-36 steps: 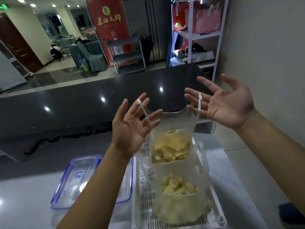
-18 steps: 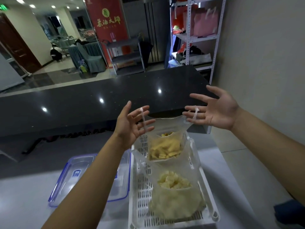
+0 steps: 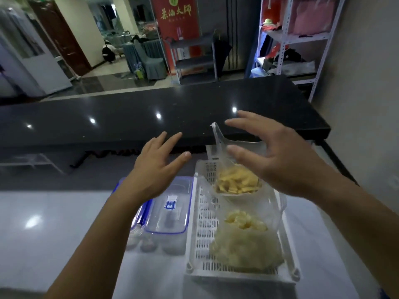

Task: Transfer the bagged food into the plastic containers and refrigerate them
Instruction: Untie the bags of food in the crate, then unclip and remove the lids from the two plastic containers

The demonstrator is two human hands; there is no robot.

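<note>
1. Basket [image 3: 199, 238] of white slotted plastic stands nearest on the pale table [image 3: 54, 234], holding two clear bags of yellowish food.
2. The near bag [image 3: 246, 240] lies slumped in the basket's front half, with pale yellow pieces showing at its open top.
3. The far bag [image 3: 236, 182] stands upright in the back half, full of yellow strips; one thin handle [image 3: 217, 134] sticks up from its left side.
4. Just left of the basket, touching or nearly touching it, lies a clear plastic container [image 3: 166, 214] with a blue rim. A small blue label [image 3: 170, 202] on its lid carries white letters, too blurred to read.
5. The left hand [image 3: 154, 167] hovers above the container's far end, palm down, fingers spread; its grip is wide and empty.
6. The right hand [image 3: 278, 156] hangs over the far bag, palm down, fingers splayed. Its grip is likewise wide and holds nothing, though whether the thumb brushes the bag's plastic cannot be told.
7. Beyond the hands runs a raised black counter [image 3: 129, 117].
8. Farthest back stands a red banner [image 3: 176, 16] with gold Chinese characters, of which "大师" at the end reads fairly clearly.
</note>
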